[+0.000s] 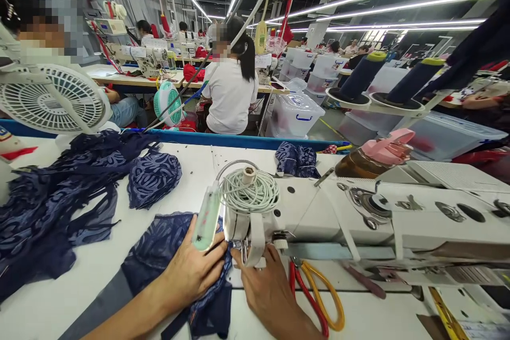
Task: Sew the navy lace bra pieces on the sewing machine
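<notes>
My left hand (pixel 191 271) lies flat, fingers stretched, on a piece of dark blue lace fabric (pixel 159 247), pressing it toward the needle of a white sewing machine (pixel 358 212). My right hand (pixel 265 289) rests on the table just right of the needle, fingers pointing in at the fabric's edge under the presser foot; its fingertips are partly hidden by the machine head. Scissors with red and yellow handles (pixel 319 292) lie beside my right hand.
A heap of dark blue lace pieces (pixel 51 202) covers the left of the white table (pixel 87 276). A white fan (pixel 51 98) stands at the left. A brown bottle with a pink cap (pixel 374 156) and thread cones (pixel 360 77) sit behind the machine. Other people work at benches beyond.
</notes>
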Tool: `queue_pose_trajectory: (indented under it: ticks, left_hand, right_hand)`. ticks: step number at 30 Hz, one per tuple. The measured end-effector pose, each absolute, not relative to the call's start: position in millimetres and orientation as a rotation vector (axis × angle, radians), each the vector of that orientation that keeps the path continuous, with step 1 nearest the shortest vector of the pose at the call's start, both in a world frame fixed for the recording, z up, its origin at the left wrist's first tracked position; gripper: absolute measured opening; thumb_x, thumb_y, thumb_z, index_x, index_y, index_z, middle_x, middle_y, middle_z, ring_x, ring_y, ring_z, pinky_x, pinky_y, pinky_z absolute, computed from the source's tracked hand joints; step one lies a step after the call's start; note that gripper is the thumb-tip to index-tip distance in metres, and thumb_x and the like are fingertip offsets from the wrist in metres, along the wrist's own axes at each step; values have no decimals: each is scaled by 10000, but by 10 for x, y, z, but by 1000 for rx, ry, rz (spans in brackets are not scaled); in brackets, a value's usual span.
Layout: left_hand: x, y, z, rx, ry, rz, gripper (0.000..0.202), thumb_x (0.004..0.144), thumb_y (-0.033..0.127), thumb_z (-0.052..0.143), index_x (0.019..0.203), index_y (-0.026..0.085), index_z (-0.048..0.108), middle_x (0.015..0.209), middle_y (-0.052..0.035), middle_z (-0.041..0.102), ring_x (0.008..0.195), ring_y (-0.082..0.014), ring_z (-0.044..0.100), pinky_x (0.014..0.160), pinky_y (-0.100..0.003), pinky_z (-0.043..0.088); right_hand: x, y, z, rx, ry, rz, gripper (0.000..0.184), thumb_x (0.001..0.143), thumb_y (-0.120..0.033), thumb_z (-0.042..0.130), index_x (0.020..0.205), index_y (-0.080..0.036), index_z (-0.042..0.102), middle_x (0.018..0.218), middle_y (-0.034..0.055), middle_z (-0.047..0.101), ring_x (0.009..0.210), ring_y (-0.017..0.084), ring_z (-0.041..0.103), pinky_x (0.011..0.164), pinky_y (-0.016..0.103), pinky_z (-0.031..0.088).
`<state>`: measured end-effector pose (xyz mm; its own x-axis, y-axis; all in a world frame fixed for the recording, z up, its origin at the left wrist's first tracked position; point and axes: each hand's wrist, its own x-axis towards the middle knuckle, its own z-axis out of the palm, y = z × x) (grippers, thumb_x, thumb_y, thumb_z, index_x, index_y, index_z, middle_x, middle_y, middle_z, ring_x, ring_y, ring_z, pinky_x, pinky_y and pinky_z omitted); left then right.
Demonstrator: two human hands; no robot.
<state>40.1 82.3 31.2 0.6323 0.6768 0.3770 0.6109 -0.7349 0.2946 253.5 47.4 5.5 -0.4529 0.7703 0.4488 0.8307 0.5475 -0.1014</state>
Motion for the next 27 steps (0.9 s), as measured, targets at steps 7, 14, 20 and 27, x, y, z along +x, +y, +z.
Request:
queue_pose_trajectory:
  ticks: [7, 14, 20, 27]
  left_hand:
    - [232, 545, 149, 2816, 1149, 621, 388, 932, 106, 497, 1306, 175, 578, 1353, -112, 630, 1281, -294, 558, 1140, -594, 351]
    - [16, 509, 378, 2609, 1430, 680, 292, 1018, 178, 396, 1203, 240, 613, 1229, -52, 695, 1206, -235, 611, 1169, -580, 301]
    - [-137, 907, 439, 2521, 1709, 590, 186, 885, 212, 583, 1042, 145, 655, 1020, -127, 692, 936, -322, 665, 764, -432, 551]
    - [-79, 674, 650, 2531, 1663, 639, 197, 929, 185, 437, 816, 202, 598, 884, -35, 614, 861, -235, 607, 795, -360, 460]
  right_hand:
    - [2543, 477, 116, -1251, -2291, -184, 361, 905, -72, 453, 1160, -200, 675, 897, 93, 673, 884, 268, 582, 833, 427, 435]
    - [2537, 484, 68, -1162, -2224, -122, 317, 920, -48, 425, 1072, -180, 670, 841, 60, 639, 826, 224, 576, 848, 405, 403]
    - [2516, 452, 193, -1100, -2247, -102, 310, 907, -24, 407, 1005, -186, 652, 830, 35, 637, 762, 196, 571, 779, 373, 403]
    - [2380, 28, 472, -1029, -2142, 276, 277, 965, -126, 398, 1033, -218, 651, 855, 35, 633, 788, 181, 598, 715, 311, 471]
